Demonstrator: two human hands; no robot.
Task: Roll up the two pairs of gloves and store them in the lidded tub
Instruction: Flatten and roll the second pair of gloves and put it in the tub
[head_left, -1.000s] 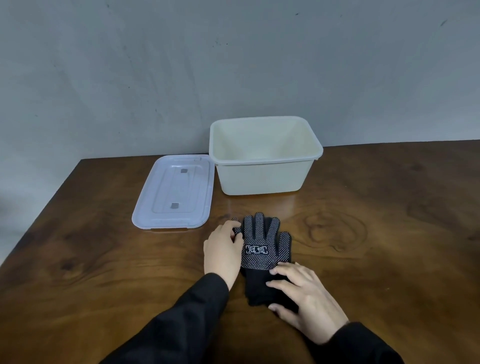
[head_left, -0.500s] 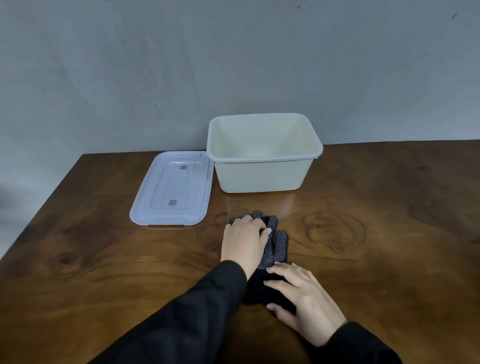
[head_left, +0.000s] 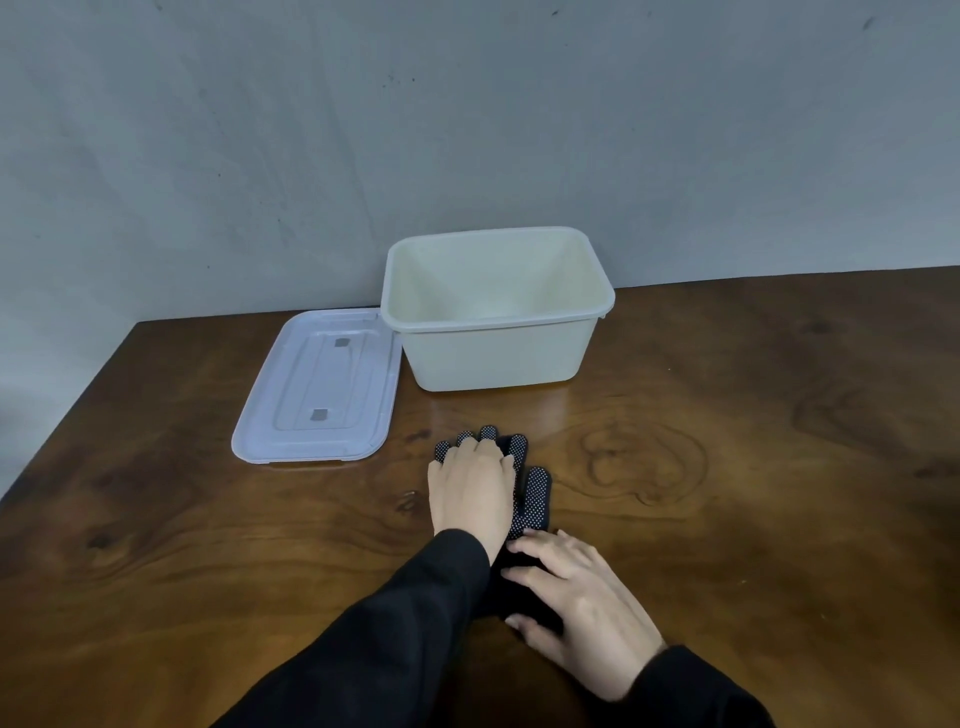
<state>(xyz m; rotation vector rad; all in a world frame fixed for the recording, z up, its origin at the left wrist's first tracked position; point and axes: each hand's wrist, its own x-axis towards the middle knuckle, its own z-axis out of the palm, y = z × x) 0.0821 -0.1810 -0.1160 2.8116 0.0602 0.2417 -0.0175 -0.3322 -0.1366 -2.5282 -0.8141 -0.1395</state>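
Note:
Black gloves with white grip dots lie flat on the wooden table, fingers pointing toward the tub. My left hand rests palm down over their palm and fingers, with only the dotted fingertips and thumb showing past it. My right hand holds the black cuff end down, fingers on top and thumb at its near edge. The cream tub stands open behind the gloves, and nothing shows inside it. I see only this one stack of gloves.
The translucent white lid lies flat to the left of the tub, touching its side. A grey wall runs along the table's far edge. The table's left edge slants in at the far left.
My left hand has slid from beside the gloves onto them, covering the dotted palm and logo. The right hand has stayed on the cuff. The view has tilted slightly.

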